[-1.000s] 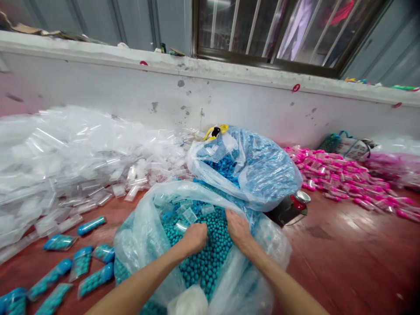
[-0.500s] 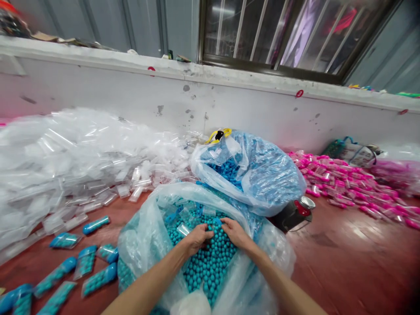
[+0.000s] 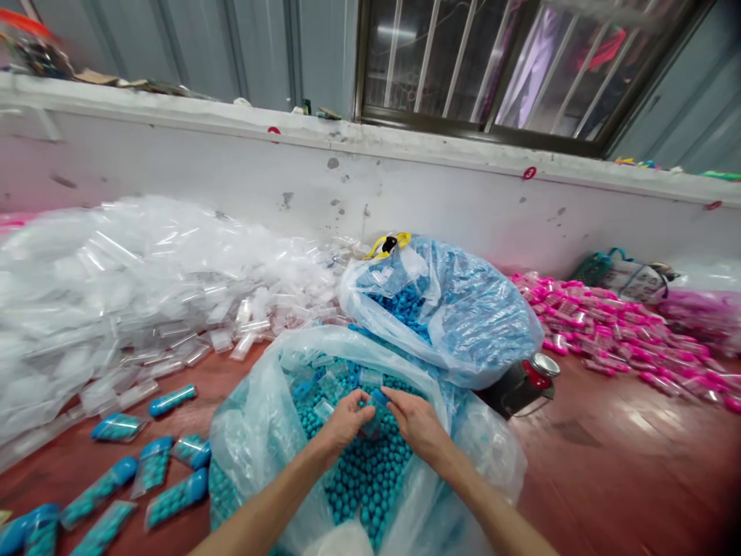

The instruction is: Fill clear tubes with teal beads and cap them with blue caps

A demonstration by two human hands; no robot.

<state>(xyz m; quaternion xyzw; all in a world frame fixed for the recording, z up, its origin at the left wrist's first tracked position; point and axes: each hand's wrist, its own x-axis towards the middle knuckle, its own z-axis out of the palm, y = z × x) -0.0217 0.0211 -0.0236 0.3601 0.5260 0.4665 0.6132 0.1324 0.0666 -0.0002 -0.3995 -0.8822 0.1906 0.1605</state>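
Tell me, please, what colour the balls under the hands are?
Teal-blue balls, clearest in the head view.

Nearest sits the open bag (image 3: 260, 432) of beads (image 3: 364, 479); a second bag (image 3: 463, 324) at one o'clock behind it; empty tubes (image 3: 116, 293) at ten; filled tubes (image 3: 607, 332) at two.

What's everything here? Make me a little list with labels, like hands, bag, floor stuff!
left hand: pinching a small packet over the teal balls
right hand: pinching the same small packet
front bag: clear plastic, open, full of teal balls
back bag: blue plastic, blue balls inside
floor left: filled teal packets, heap of empty clear packets
floor right: pink packets
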